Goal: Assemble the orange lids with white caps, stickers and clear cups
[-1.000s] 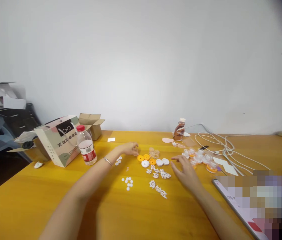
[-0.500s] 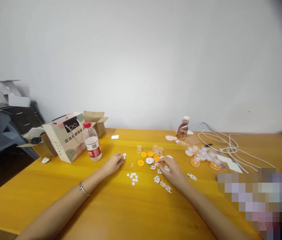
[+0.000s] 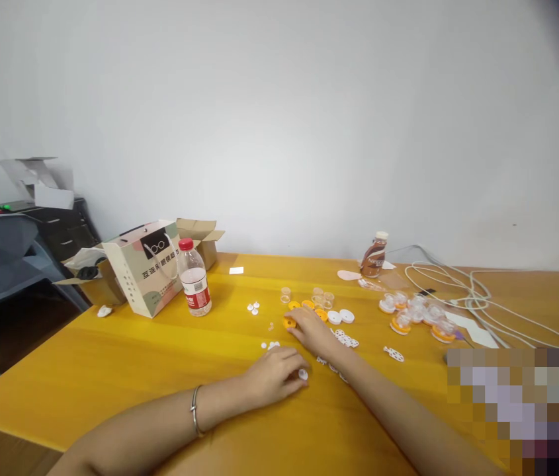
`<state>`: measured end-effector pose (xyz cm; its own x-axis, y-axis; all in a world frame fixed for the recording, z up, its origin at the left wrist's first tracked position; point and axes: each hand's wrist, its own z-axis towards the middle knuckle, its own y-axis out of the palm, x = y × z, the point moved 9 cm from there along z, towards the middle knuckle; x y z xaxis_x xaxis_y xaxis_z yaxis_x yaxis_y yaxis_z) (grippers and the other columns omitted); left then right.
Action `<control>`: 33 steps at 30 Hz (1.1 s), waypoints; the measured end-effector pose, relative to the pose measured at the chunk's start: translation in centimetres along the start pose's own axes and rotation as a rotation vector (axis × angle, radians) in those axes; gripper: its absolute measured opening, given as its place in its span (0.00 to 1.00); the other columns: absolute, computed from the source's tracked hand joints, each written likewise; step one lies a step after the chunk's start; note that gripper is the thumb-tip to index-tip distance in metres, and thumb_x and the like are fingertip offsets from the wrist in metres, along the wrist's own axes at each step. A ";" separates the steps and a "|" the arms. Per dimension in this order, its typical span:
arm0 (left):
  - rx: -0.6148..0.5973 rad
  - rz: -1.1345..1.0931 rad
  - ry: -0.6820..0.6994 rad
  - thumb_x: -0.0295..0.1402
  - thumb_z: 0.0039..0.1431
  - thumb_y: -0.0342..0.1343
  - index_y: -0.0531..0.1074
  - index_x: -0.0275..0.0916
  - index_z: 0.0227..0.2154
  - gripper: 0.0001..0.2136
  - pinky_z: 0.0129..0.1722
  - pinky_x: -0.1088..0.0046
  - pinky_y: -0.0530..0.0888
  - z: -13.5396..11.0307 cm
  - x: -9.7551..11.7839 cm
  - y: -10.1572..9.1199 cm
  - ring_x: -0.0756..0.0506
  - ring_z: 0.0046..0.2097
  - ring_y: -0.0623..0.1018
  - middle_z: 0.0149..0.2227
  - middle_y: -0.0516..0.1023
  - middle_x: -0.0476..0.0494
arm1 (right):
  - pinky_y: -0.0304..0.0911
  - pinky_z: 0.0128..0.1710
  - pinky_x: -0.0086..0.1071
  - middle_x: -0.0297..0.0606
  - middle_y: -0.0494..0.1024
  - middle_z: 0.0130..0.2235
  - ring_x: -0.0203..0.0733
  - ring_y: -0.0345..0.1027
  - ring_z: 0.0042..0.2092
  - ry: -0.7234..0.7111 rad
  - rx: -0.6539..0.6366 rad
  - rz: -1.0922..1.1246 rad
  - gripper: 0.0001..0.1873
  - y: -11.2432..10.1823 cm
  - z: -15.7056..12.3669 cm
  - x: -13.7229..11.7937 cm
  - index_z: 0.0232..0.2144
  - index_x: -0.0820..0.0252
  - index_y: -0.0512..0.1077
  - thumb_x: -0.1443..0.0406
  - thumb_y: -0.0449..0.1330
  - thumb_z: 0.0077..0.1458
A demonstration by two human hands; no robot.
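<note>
My left hand [image 3: 275, 378], a bracelet on its wrist, is closed on a small white round piece [image 3: 303, 374] at its fingertips, low over the table. Farther out, my right hand [image 3: 315, 332] has thumb and fingers closed at the edge of an orange disc [image 3: 289, 322]. Other orange discs [image 3: 321, 315] and two white discs [image 3: 346, 316] lie beyond it. White openwork pieces [image 3: 344, 338] are partly hidden by my right forearm. Small white dots [image 3: 264, 345] show behind my left hand. Left of the discs are small white knobbed pieces [image 3: 255, 309].
Clear rings [image 3: 286, 295] stand behind the discs. A water bottle [image 3: 194, 281], a paper bag [image 3: 145, 271] and an open carton [image 3: 204, 241] stand left. At right are a brown bottle [image 3: 374, 254], clear-and-orange assemblies [image 3: 418, 309], a loose openwork piece [image 3: 393, 354] and white cables [image 3: 472, 291].
My left hand has left the knobbed pieces and come nearer and right, now with a white round piece. My right hand has moved left from the openwork pieces to an orange disc. The view has shifted slightly.
</note>
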<state>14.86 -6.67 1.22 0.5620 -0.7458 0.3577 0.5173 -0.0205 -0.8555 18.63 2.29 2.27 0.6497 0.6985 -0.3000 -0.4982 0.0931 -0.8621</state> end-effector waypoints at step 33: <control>0.165 0.318 -0.047 0.33 0.58 0.45 0.70 0.39 0.32 0.09 0.38 0.71 0.60 0.0 -5.4 -4.3 0.48 0.37 0.69 0.34 0.73 0.45 | 0.60 0.48 0.38 0.40 0.73 0.44 0.43 0.66 0.47 0.172 -0.122 0.471 0.14 -1.0 -8.6 -2.2 0.40 0.56 0.64 0.66 0.56 0.48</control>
<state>9.58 -2.50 3.00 0.7388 -0.6660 0.1030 0.4064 0.3184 -0.8564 22.58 -5.44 0.30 0.4611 0.5165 -0.7216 -0.6957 -0.2944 -0.6553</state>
